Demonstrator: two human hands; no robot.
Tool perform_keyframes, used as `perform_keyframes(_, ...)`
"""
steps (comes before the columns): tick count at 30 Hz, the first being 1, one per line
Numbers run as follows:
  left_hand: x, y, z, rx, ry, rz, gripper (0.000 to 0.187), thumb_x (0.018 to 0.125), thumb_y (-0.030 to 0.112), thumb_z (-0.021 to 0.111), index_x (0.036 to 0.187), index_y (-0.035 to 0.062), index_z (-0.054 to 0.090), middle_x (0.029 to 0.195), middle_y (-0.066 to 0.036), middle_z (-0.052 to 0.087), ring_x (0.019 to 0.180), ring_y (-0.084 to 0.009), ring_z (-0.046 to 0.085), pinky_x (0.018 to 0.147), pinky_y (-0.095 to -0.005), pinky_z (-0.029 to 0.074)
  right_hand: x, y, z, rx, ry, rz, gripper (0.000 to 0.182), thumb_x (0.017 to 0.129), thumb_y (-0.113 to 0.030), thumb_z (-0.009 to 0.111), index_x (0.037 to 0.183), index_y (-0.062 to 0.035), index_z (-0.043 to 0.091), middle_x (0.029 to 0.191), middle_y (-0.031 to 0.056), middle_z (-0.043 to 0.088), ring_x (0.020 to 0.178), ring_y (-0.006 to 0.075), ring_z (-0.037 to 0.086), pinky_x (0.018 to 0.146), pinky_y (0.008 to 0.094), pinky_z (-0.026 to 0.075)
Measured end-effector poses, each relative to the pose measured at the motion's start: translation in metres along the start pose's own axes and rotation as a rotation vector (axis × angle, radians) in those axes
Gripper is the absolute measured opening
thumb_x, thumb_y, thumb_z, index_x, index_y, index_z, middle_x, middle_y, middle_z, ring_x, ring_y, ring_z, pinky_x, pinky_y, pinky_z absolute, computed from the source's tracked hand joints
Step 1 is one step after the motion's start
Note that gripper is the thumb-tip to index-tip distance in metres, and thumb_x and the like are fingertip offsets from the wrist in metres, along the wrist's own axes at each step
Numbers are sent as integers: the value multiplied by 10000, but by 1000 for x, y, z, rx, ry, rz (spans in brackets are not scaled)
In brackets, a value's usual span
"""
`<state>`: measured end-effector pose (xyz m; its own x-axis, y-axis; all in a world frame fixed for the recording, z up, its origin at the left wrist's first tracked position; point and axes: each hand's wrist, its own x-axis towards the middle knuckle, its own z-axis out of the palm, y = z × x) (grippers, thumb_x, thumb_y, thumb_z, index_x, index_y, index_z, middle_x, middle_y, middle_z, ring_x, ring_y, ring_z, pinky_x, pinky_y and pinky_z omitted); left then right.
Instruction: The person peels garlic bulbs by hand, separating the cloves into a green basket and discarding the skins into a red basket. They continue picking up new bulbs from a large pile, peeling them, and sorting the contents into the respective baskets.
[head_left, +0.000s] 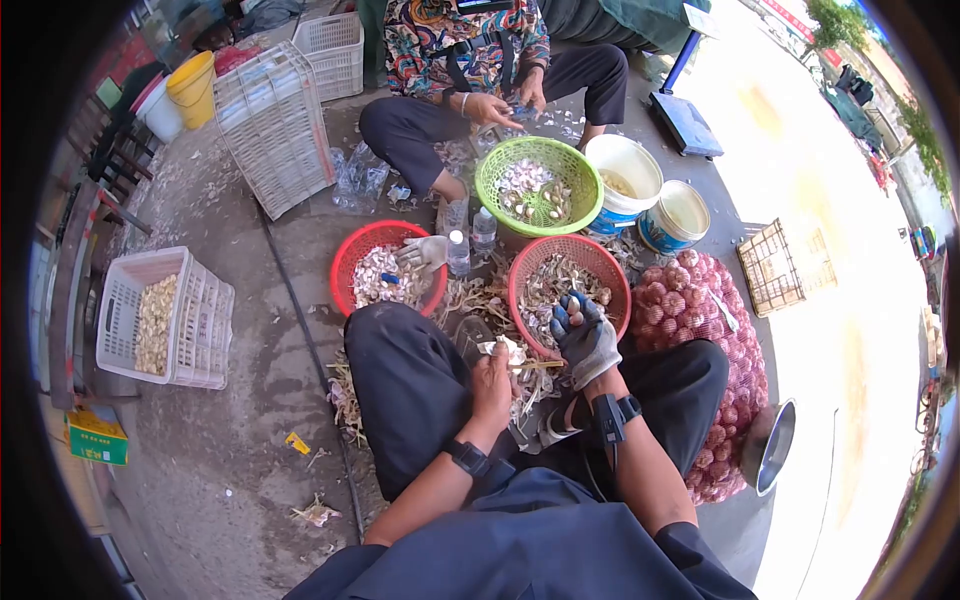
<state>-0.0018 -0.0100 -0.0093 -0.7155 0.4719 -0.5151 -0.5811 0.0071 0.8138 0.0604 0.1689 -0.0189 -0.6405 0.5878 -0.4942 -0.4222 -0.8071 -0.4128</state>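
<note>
My left hand (pixel 492 375) is bare and grips a piece of garlic (pixel 508 350) with papery skin, just below the rim of a red basket (pixel 524 272) of garlic scraps. My right hand (pixel 586 338) wears a grey glove with dark fingertips and holds a garlic clove (pixel 575 318) over that basket's near rim. Both wrists carry black bands. I sit with my knees apart, dark trousers either side of the hands.
A second red basket (pixel 345 265) holds peeled cloves and a white glove (pixel 425 250). Beyond it sit a green basket (pixel 588 180), two buckets (pixel 625 165), water bottles (pixel 458 252) and a seated person (pixel 470 60). A mesh sack of garlic (pixel 700 330) lies right; white crates (pixel 205 315) stand left.
</note>
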Motion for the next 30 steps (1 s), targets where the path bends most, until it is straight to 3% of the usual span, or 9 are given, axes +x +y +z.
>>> perform_keyframes(2,2,-1,0,15,6,2,424,1034,441,556,837,67,571,587,12,476,440,-94,454,407,-261,369,45,-18,12,104,-42,32,243,1047,-273,512,1151,-76,610,943,43,640,867,258,600,892,470,516)
perform_keyframes(4,6,-6,-2,-28,-21,-15,407,1032,428,564,849,64,576,602,12,483,449,-94,460,410,-262,382,84,-40,48,76,42,-7,367,1049,-352,517,1289,-75,529,1140,96,621,1064,318,590,1022,548,452)
perform_keyframes(8,10,-6,-8,-134,-85,-86,336,1046,366,559,883,73,587,699,0,551,532,-96,495,469,-284,441,104,-72,109,-57,-82,-26,844,985,-498,605,1589,-163,121,1590,190,276,1478,437,259,1148,658,306)
perform_keyframes(12,14,-3,-7,-292,-125,-88,305,1055,334,548,902,74,597,721,-5,578,583,-107,543,529,-305,489,89,-62,96,-488,2,-182,766,999,-410,617,1574,-120,202,1593,175,281,1305,456,465,926,616,538)
perform_keyframes(13,10,3,-4,-325,-131,-89,298,1056,329,548,909,75,600,731,-6,586,601,-111,557,547,-309,500,79,-57,87,-515,21,-199,668,1014,-325,606,1552,-112,272,1566,157,337,1152,397,586,782,512,609)
perform_keyframes(16,5,11,-2,-387,-132,-90,274,1051,317,563,937,72,611,768,-7,608,659,-124,599,600,-319,534,30,-36,53,-682,39,-95,430,1015,-206,590,1416,-80,500,1195,126,660,785,229,692,646,345,603)
perform_keyframes(18,3,12,0,-410,-152,-95,255,1045,307,576,955,72,617,794,-4,617,690,-131,619,628,-326,554,-16,-21,41,-839,-13,-36,361,990,-162,626,1331,-47,591,974,73,696,691,152,663,605,295,570)
perform_keyframes(28,0,2,-1,-349,-319,-167,206,1032,252,589,1133,82,648,979,-14,695,843,-146,686,755,-324,605,-118,21,19,-906,-110,-119,434,975,-104,659,1395,-50,566,1000,-5,647,697,32,526,601,208,475)
perform_keyframes(30,-4,4,-1,-348,-343,-183,195,1036,246,580,1133,92,648,986,-10,694,870,-151,682,775,-341,598,-113,24,15,-988,-145,-151,476,961,-134,688,1404,-30,549,1107,49,686,850,95,627,747,258,535)
